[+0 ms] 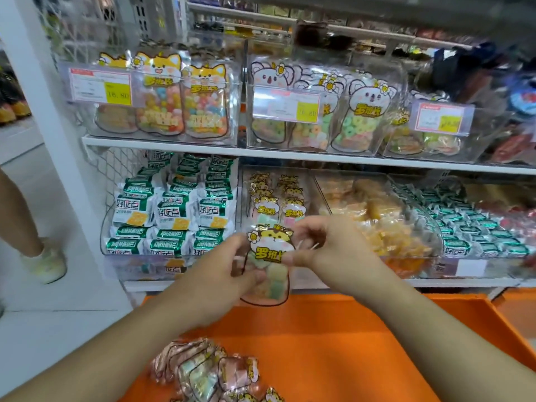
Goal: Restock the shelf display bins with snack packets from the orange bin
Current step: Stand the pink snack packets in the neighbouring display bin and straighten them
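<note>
Hands are closed on one snack packet (268, 256), which is held upright between them: the left hand (232, 274) pinches its lower left edge, the right hand (324, 245) its upper right side. The packet's long axis runs vertically, the cartoon face on top. Just behind and above it stands the clear display bin (246, 192) holding matching packets, equally near to either hand. Below, more packets (208, 369) lie in the orange bin (348, 343), near the left forearm.
</note>
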### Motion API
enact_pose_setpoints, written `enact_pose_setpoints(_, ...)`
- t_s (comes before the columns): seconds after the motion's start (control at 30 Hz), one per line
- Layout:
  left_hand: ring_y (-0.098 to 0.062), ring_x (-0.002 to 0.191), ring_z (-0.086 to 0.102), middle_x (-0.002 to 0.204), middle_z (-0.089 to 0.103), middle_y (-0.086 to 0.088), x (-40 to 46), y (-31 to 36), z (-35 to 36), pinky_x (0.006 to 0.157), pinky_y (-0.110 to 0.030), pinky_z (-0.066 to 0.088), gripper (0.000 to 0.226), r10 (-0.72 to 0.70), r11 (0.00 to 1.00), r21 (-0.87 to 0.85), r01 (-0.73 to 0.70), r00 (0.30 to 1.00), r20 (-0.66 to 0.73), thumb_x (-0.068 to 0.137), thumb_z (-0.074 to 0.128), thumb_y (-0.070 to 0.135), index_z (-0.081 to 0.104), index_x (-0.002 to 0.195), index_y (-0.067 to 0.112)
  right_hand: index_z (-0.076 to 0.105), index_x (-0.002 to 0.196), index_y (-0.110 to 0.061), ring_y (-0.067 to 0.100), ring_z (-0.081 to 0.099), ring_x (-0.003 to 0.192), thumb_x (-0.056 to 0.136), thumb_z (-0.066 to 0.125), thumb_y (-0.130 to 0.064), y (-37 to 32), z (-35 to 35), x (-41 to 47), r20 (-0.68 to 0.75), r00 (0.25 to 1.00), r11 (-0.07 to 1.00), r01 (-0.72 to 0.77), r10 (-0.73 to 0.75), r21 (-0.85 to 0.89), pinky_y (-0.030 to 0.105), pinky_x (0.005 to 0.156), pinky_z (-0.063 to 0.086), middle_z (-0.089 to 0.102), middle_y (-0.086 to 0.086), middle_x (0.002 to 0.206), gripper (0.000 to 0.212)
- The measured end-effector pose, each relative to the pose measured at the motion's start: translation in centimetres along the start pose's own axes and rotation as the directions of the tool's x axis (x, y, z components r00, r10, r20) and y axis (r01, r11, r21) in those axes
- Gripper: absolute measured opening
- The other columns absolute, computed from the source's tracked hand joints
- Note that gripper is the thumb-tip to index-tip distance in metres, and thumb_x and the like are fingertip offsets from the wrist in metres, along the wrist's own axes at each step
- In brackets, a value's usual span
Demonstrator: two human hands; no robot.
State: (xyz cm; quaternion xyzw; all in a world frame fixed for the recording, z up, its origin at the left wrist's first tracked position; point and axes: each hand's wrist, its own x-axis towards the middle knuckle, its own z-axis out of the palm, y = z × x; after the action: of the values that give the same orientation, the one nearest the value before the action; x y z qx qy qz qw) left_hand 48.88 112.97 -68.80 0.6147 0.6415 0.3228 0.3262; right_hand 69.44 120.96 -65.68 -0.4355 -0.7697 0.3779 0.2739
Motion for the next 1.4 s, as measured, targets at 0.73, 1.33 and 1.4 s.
enact_pose_setpoints(0.73,0.003,0.155,-0.010,0.156,-0.032,0.037,2.2,-4.8,1.0,0.125,-0.034,0.030,0.053,0.115,0.846,0.520,-0.115,0.993,0.033,0.103,0.056,0.040,0.034,0.152,0.042,0.065,0.078,-0.018,0.006,0.053,0.066,0.075,0.095,-0.021,9.9,4.2,14.8,-0.207,0.978,0.970,-0.040,-0.011,-0.238,0.016,0.060,0.045,0.062,-0.012,0.073,0.030)
enact_pose_setpoints(1.33,0.005,0.153,0.013,0.156,-0.025,0.045,1.2,-5.7,0.2,0.098,-0.013,0.034,0.051,0.182,0.867,0.457,-0.197,0.980,0.079,0.104,0.056,0.035,0.035,0.149,0.046,0.040,0.124,-0.025,0.009,0.065,0.085,0.081,0.091,-0.023,8.9,5.0,14.4,-0.184,0.973,0.938,-0.187,0.137,-0.292,0.027,0.068,0.047,0.070,-0.004,0.088,0.067)
enact_pose_setpoints(1.4,0.008,0.148,0.020,0.155,-0.024,0.046,1.2,-5.6,0.2,0.088,-0.007,0.033,0.051,0.173,0.873,0.449,-0.190,0.982,0.080,0.104,0.056,0.034,0.035,0.149,0.047,0.038,0.119,-0.025,0.009,0.066,0.084,0.080,0.091,-0.021,9.1,4.9,14.2,-0.176,0.973,0.936,-0.196,0.149,-0.293,0.026,0.065,0.046,0.070,-0.004,0.087,0.066)
